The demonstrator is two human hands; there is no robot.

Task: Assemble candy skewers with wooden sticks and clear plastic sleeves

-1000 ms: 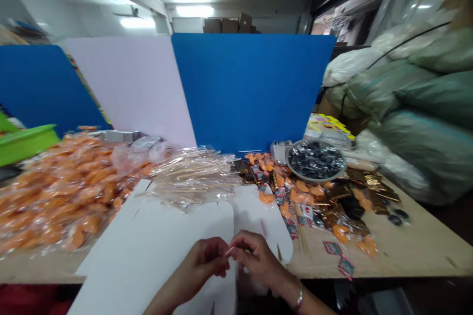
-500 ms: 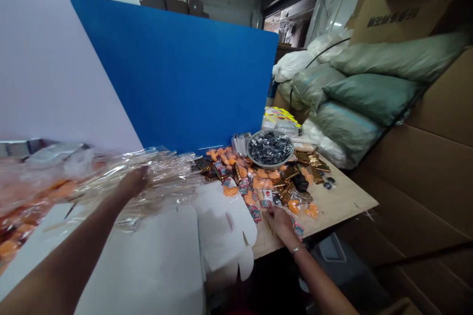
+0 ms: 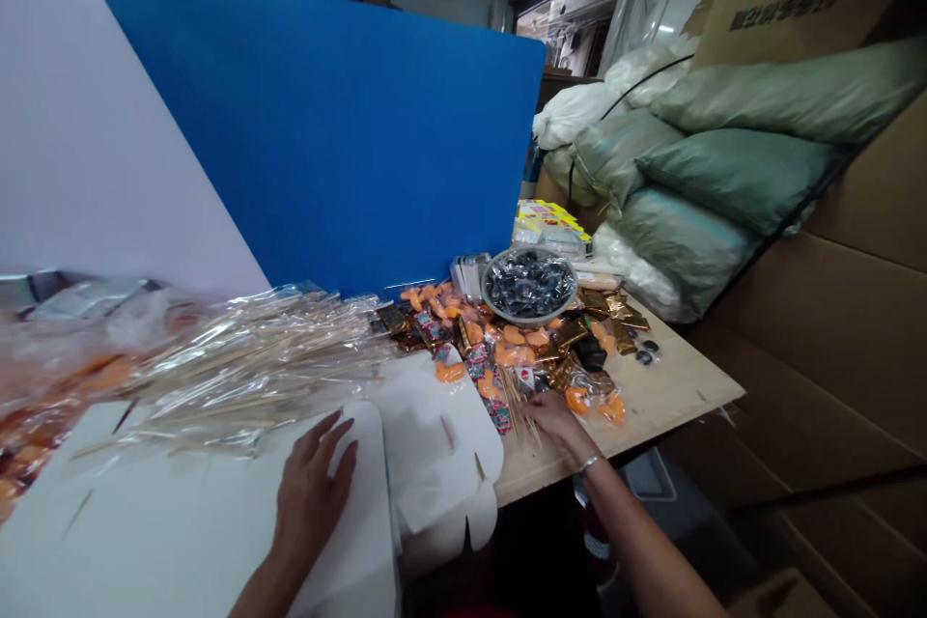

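A: Where is the left hand [image 3: 308, 497]?

B: Flat on the white card sheet [image 3: 181, 541] at the near edge of the tabletop [image 3: 673, 386]. Its fingers [image 3: 329, 435] are stretched out and slightly spread, palm down, holding nothing.

A: And the right hand [image 3: 554, 415]?

B: Out to the right, at a small loose bunch of thin wooden sticks [image 3: 516, 398] lying on the bare wood. The fingertips touch the sticks, but I cannot tell whether they are closed on any. There is a bracelet on that wrist.

A: What lies around the sticks?

B: Just beyond them is a heap of orange sweets [image 3: 518, 336] mixed with gold-brown packets [image 3: 623, 314] and small printed packets [image 3: 499, 413]. Behind the heap stands a bowl [image 3: 528, 311] full of dark wrapped sweets.

A: Between the two hands?

B: A second die-cut white sheet [image 3: 441, 454], overhanging the table edge.

A: And further left?

B: A cellophane bundle of long skewers [image 3: 253, 362], just beyond the left hand. A blue panel [image 3: 325, 135] stands at the back, with green sacks [image 3: 724, 174] to the right.
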